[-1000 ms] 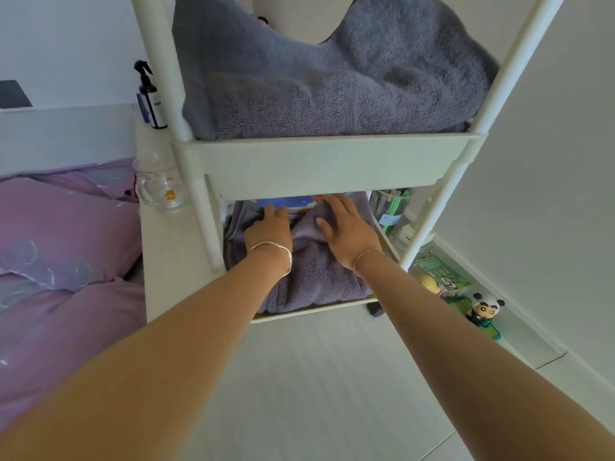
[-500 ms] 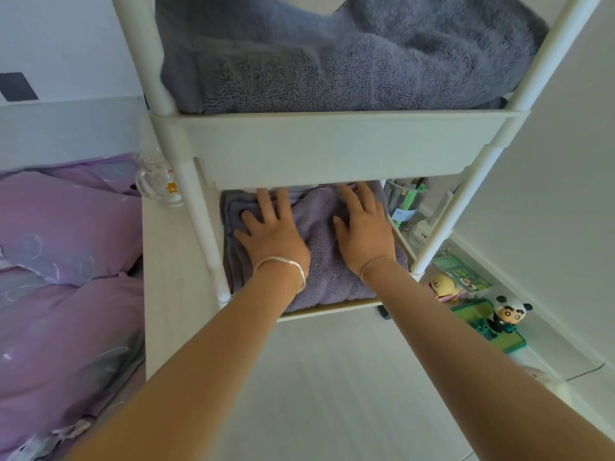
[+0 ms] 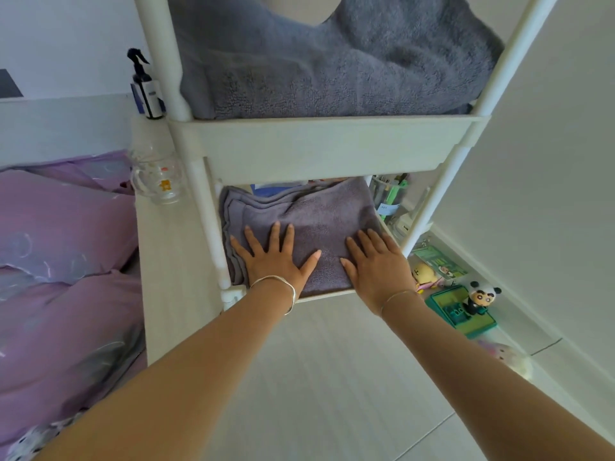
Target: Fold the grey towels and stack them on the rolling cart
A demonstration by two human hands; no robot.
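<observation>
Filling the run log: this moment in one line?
left hand: flat on towel | right hand: flat on towel | towel: folded, cart lower shelf

Home bedroom. Left: bed with purple duvet (image 3: 66, 311) and matching pillow (image 3: 60, 221). Beside it, a white ledge (image 3: 173, 277) carrying a clear glass mug (image 3: 156, 179) and, farther back, a spray bottle (image 3: 146, 91). Middle: white plastic rolling cart (image 3: 319, 148) with grey towels (image 3: 332, 71) on its shelves. Right, on the pale floor (image 3: 332, 377) along the plain wall (image 3: 549, 161): panda-suit figurine (image 3: 479, 299) on a green base, yellow plush toy (image 3: 424, 272).
</observation>
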